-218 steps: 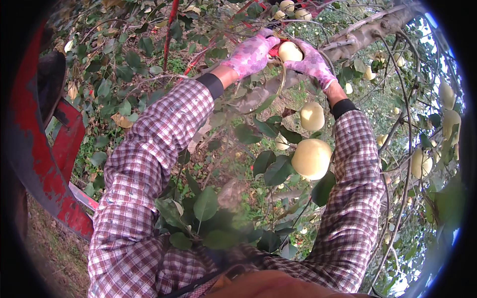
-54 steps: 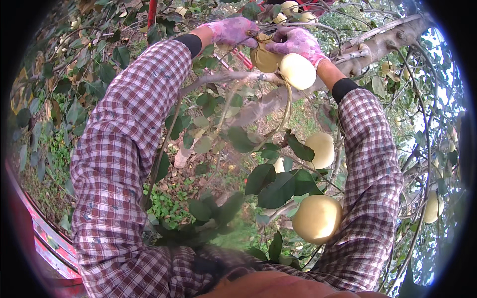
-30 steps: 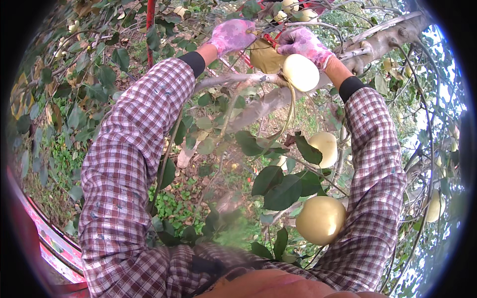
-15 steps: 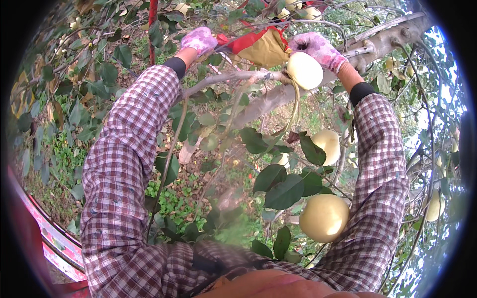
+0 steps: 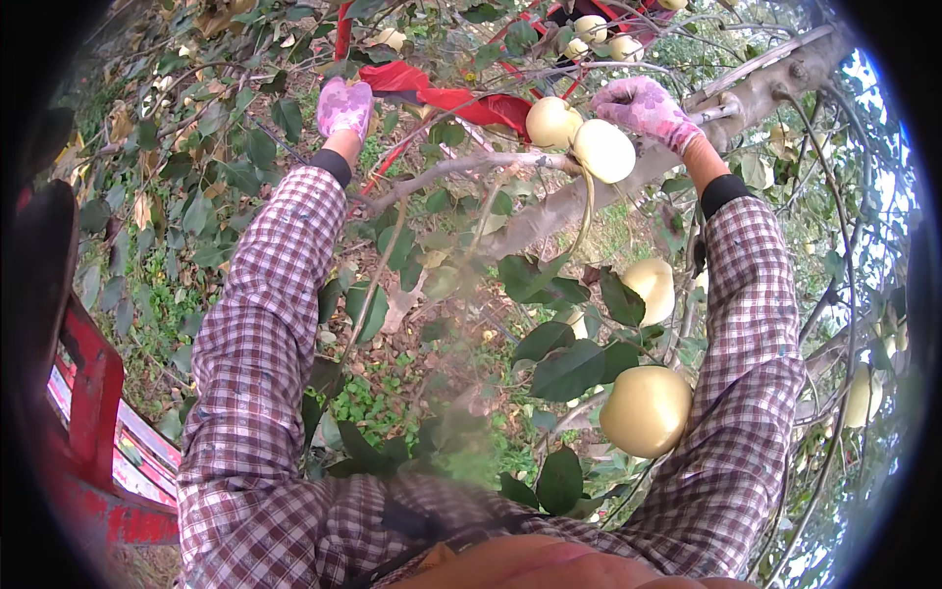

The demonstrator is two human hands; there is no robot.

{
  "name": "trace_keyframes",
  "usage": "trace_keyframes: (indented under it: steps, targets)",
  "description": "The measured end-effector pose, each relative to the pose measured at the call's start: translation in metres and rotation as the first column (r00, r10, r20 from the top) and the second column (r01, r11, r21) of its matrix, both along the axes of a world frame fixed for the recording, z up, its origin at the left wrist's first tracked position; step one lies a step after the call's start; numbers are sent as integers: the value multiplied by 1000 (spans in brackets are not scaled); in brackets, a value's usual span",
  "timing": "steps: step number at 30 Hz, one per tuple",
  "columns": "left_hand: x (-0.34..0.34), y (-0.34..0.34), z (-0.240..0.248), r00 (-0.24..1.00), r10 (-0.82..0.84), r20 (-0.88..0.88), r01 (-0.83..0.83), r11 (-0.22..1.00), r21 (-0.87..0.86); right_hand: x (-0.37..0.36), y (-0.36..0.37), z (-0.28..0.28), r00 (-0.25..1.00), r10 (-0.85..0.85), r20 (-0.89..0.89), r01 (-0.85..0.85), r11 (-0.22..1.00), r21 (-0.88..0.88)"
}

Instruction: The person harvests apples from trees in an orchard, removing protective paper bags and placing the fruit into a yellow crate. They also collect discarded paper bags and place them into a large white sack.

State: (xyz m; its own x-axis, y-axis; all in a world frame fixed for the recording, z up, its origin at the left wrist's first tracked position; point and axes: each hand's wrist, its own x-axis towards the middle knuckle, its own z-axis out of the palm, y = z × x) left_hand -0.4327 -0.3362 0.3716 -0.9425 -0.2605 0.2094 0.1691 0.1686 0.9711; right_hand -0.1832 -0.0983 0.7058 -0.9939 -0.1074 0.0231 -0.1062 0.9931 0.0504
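Observation:
My left hand, in a pink patterned glove, is closed at the upper left. Its fingertips are turned away, so what they hold, if anything, is hidden. Crumpled red material stretches from beside that hand toward two pale yellow apples. The left apple touches or overlaps the right one, near the end of a grey branch. Just above the right apple, my right hand, gloved alike, has its fingers curled together. Whether anything small is between them cannot be made out.
Lower down, a large apple hangs against my right sleeve, with another above it among leaves. A thick limb crosses at upper right. Several apples lie by red and black material at the top. A red metal frame stands at left.
My left hand has moved left and slightly down. The tan and red wrapping between my hands has pulled away from the apples; its tan part no longer shows. The left apple is now uncovered.

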Motion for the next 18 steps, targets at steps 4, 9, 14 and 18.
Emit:
trace_keyframes:
  steps: [4, 9, 14, 18]
  targets:
    - [13, 9, 30, 951, 201, -235, -69, 878, 473, -6, 14, 11, 982, 13, -186, 1, 997, 72]
    - [78, 15, 48, 894, 102, -435, 202, 776, 597, 18, 26, -3, 954, -246, -170, 219, 962, -166]
    - [136, 4, 94, 835, -129, -536, 505, 567, 651, 7, -8, -8, 992, -118, 50, 122, 987, -109]
    - [164, 14, 125, 657, -524, -542, 689, 127, 713, -4, -47, -56, 977, 205, 67, -202, 978, -42]
